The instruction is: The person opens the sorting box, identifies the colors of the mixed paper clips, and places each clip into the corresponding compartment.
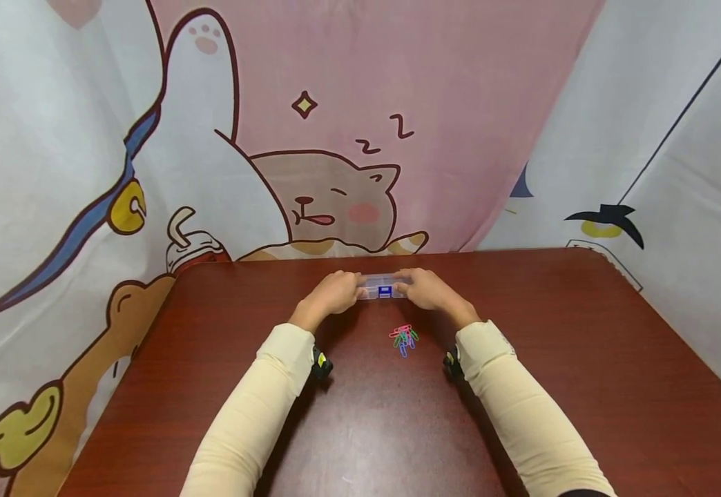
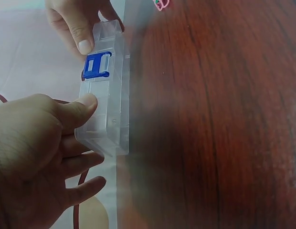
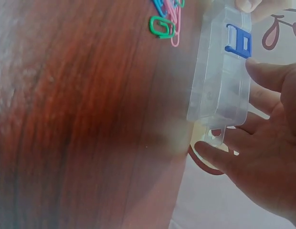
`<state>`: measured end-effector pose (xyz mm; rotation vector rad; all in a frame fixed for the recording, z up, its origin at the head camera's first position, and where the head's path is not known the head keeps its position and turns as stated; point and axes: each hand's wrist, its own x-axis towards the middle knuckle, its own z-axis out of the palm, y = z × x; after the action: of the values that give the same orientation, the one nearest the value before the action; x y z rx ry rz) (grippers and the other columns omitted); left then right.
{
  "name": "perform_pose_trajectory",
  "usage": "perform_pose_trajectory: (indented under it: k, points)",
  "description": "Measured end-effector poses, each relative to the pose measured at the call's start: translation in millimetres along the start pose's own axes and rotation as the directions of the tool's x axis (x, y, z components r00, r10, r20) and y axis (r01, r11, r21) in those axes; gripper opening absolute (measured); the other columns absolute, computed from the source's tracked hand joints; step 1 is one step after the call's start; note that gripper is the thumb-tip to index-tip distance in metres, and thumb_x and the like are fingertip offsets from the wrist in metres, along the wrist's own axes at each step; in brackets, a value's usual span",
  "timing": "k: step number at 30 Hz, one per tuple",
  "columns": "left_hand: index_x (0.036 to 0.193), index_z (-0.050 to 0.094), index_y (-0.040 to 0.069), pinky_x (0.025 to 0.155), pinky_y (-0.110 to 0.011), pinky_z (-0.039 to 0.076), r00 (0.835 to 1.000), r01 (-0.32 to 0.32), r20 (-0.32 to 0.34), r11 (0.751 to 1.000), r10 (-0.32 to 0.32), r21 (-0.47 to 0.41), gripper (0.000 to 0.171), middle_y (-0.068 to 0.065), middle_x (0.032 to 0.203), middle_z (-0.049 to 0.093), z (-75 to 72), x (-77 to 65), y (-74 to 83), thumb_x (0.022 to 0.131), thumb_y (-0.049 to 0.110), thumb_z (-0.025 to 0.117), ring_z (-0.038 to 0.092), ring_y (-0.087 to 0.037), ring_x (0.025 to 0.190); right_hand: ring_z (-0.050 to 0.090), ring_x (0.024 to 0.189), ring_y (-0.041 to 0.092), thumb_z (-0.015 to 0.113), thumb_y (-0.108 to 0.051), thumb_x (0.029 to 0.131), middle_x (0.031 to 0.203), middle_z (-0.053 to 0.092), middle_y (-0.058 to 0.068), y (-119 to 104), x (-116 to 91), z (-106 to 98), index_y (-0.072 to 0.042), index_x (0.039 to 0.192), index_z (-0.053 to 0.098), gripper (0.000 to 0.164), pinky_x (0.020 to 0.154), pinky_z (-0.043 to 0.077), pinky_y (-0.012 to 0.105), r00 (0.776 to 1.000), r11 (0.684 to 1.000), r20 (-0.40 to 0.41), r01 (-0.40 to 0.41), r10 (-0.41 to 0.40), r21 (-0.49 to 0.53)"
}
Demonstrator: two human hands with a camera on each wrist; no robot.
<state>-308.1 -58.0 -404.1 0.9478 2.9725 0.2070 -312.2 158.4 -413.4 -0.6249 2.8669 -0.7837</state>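
A clear plastic box with a blue latch sits near the far edge of the table, its lid down. My left hand holds its left end, thumb on the upper front edge and fingers around the back. At the opposite end my right hand grips it the same way, the thumb beside the latch. A hanging tab sticks out from the right end, near the fingers. Nearer to me lies a small pile of pink, green and blue paper clips.
The dark red wooden table ends just behind the box. A cloth curtain with cartoon animals hangs behind it and along both sides. Both forearms, in cream sleeves, reach over the table on either side of the paper clips.
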Motion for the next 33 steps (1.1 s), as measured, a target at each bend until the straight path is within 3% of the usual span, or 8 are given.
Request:
perform_pose_trajectory:
  k: [7, 14, 20, 27, 33]
  points:
    - [0.101, 0.061, 0.01, 0.068, -0.033, 0.043, 1.0, 0.003, -0.003, 1.0, -0.003, -0.018, 0.021, -0.004, 0.084, 0.057, 0.6, 1.1, -0.8, 0.092, 0.027, 0.053, 0.053, -0.02, 0.072, 0.051, 0.07, 0.02, 0.059, -0.015, 0.089, 0.087, 0.06, 0.005, -5.2, -0.1, -0.3, -0.012, 0.108, 0.066, 0.02, 0.06, 0.04, 0.033, 0.997, 0.998, -0.067, 0.036, -0.033, 0.052]
    - [0.093, 0.059, 0.011, 0.066, -0.032, 0.042, 1.0, -0.004, -0.004, 1.0, 0.003, -0.015, 0.017, -0.003, 0.079, 0.054, 2.2, 1.9, -1.7, 0.093, 0.027, 0.053, 0.052, -0.02, 0.069, 0.05, 0.064, 0.018, 0.061, -0.013, 0.088, 0.075, 0.061, 0.005, -9.1, 1.5, 1.3, -0.016, 0.087, 0.066, 0.007, 0.061, 0.039, 0.032, 0.996, 0.995, -0.093, 0.02, -0.011, 0.094]
    - [0.091, 0.058, 0.011, 0.065, -0.032, 0.042, 1.0, -0.017, -0.007, 1.0, 0.016, -0.006, 0.016, -0.003, 0.078, 0.053, 2.3, 2.0, -1.8, 0.093, 0.026, 0.053, 0.051, -0.02, 0.068, 0.05, 0.063, 0.017, 0.058, -0.012, 0.089, 0.075, 0.063, 0.005, -11.2, 2.1, 0.8, -0.015, 0.087, 0.066, 0.008, 0.061, 0.04, 0.032, 0.998, 0.996, -0.061, -0.007, 0.012, 0.094]
    - [0.093, 0.06, 0.009, 0.066, -0.032, 0.043, 1.0, -0.004, -0.005, 1.0, 0.004, -0.028, 0.017, -0.003, 0.077, 0.055, 3.0, 2.6, -1.4, 0.092, 0.025, 0.055, 0.054, -0.02, 0.069, 0.052, 0.068, 0.019, 0.057, -0.013, 0.089, 0.076, 0.065, 0.001, -15.3, 2.5, -0.3, -0.014, 0.085, 0.064, 0.009, 0.067, 0.04, 0.035, 0.998, 0.999, -0.05, -0.026, 0.027, 0.033]
    - [0.09, 0.06, 0.01, 0.067, -0.035, 0.044, 0.999, -0.022, -0.028, 1.0, 0.022, -0.004, 0.016, -0.003, 0.076, 0.057, 3.0, 3.2, -1.5, 0.091, 0.025, 0.056, 0.056, -0.022, 0.071, 0.05, 0.066, 0.022, 0.056, -0.011, 0.088, 0.075, 0.062, 0.001, -17.9, 2.7, -1.1, -0.017, 0.083, 0.065, 0.012, 0.065, 0.039, 0.036, 0.999, 0.999, -0.044, -0.028, 0.027, -0.033]
